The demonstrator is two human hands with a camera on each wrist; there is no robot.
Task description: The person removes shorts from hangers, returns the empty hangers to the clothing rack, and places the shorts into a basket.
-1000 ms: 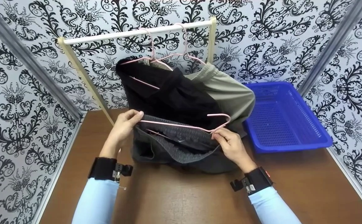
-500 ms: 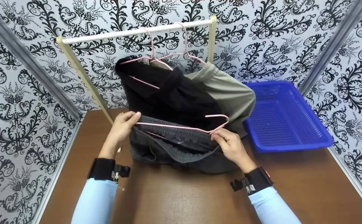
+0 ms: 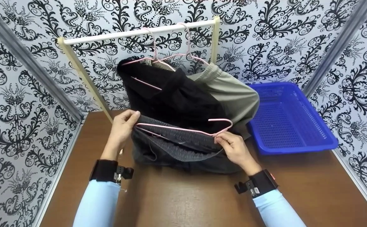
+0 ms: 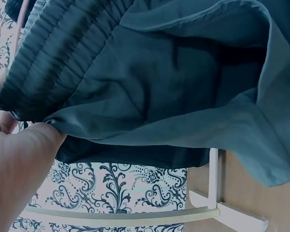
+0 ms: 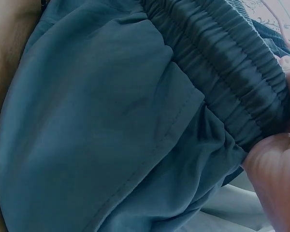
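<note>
A pair of dark grey pants with an elastic waistband is held up in front of a rack, its waist opening spread towards me. Across the opening runs a pink hanger, its hook pointing out near the right end. My left hand pinches the left end of the waistband, beside the hanger's end. At the other end my right hand pinches the waistband close to the hanger's neck. Gathered elastic and a side pocket show in the right wrist view; the left wrist view shows the pants' other side.
Black pants and khaki pants hang on pink hangers from the rack's white bar, right behind the held pants. A blue plastic basket stands at the right on the brown table. Patterned walls enclose the table.
My left hand has shifted slightly left with its end of the waistband, drawing it wider. The hanger's hook has dipped a little; my right hand has hardly moved.
</note>
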